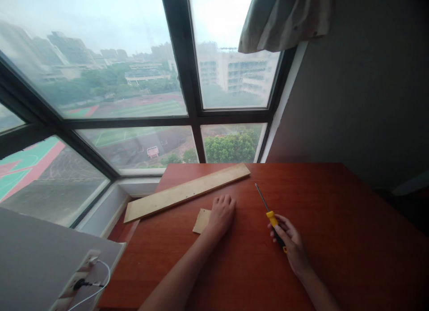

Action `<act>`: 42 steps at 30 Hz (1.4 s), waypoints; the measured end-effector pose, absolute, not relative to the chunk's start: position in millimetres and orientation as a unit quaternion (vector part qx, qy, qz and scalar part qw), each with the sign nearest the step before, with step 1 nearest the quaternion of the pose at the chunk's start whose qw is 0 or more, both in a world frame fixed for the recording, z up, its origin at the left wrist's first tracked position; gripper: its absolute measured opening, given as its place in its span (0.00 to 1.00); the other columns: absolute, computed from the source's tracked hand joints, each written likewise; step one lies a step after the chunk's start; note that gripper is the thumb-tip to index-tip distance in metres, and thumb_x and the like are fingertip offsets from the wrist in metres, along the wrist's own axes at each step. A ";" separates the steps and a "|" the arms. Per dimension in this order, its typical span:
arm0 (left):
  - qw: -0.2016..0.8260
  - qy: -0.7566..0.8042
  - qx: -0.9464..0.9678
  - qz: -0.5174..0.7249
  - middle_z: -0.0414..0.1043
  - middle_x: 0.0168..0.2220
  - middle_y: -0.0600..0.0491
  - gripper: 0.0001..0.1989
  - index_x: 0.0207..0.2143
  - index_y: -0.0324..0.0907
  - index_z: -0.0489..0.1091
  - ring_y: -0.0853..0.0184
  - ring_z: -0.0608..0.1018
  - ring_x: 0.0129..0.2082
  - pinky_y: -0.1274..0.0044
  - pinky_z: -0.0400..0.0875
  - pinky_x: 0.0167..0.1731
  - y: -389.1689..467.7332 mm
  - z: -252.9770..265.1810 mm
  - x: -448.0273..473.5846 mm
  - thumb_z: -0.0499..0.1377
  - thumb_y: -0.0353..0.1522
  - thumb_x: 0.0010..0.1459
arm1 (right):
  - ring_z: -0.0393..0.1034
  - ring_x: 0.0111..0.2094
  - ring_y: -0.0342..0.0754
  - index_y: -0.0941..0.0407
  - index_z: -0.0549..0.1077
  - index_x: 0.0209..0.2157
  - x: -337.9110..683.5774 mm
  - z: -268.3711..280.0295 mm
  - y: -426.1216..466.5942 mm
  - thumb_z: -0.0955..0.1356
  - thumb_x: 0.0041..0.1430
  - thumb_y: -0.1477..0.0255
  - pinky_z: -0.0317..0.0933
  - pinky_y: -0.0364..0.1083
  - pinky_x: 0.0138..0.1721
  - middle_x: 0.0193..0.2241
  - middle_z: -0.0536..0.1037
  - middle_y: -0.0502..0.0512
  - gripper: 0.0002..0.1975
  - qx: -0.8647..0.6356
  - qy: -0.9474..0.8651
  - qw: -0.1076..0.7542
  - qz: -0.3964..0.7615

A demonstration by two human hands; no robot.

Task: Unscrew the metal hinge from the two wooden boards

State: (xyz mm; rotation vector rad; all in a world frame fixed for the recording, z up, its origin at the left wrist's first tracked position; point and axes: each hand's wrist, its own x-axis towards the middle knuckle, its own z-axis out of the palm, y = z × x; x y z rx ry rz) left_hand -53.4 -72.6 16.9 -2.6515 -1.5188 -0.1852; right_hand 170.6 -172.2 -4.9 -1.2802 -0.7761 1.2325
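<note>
My right hand (291, 241) is wrapped round the yellow-and-black handle of a screwdriver (272, 219). Its thin metal shaft points up and away to the left, clear of the tabletop items. Left of it, my left hand (221, 215) is low over the table with its fingers curled down and together; the fingertips are hidden, so what they hold, if anything, cannot be seen. A small square piece of wood (201, 220) with a hole near its top edge lies partly behind that hand and wrist. Beyond lies a long wooden board (187, 190) with small dark holes along its near edge.
The reddish-brown table (328, 212) reaches to a large window with dark frames (192, 78). The board's left end juts past the table's left edge. Wall sockets with a white cable (109, 275) are at lower left. A curtain (284, 20) hangs at upper right.
</note>
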 end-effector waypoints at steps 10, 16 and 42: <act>0.036 -0.574 -0.814 -0.080 0.67 0.39 0.48 0.11 0.35 0.41 0.67 0.62 0.69 0.40 0.69 0.64 0.45 -64.4 17.4 -158.1 0.46 0.29 0.66 | 0.68 0.30 0.46 0.54 0.69 0.48 168.2 -5.8 -171.7 0.71 0.54 0.58 0.64 0.45 0.28 0.35 0.77 0.56 0.23 -0.548 -0.366 0.543 0.521; 0.026 -0.553 -0.828 -0.085 0.68 0.39 0.47 0.09 0.33 0.41 0.66 0.60 0.69 0.40 0.69 0.65 0.43 -64.2 16.7 -172.2 0.48 0.29 0.64 | 0.68 0.29 0.47 0.57 0.68 0.49 167.5 -10.1 -169.7 0.71 0.53 0.57 0.65 0.45 0.28 0.35 0.78 0.58 0.27 -0.567 -0.381 0.521 0.512; -0.190 -0.488 -0.824 -0.217 0.74 0.35 0.51 0.10 0.39 0.44 0.68 0.66 0.75 0.33 0.76 0.66 0.34 -105.5 25.8 -108.3 0.48 0.34 0.65 | 0.68 0.29 0.46 0.56 0.67 0.49 129.0 5.9 -116.1 0.65 0.58 0.64 0.62 0.44 0.26 0.37 0.76 0.56 0.19 -0.532 -0.512 0.445 0.507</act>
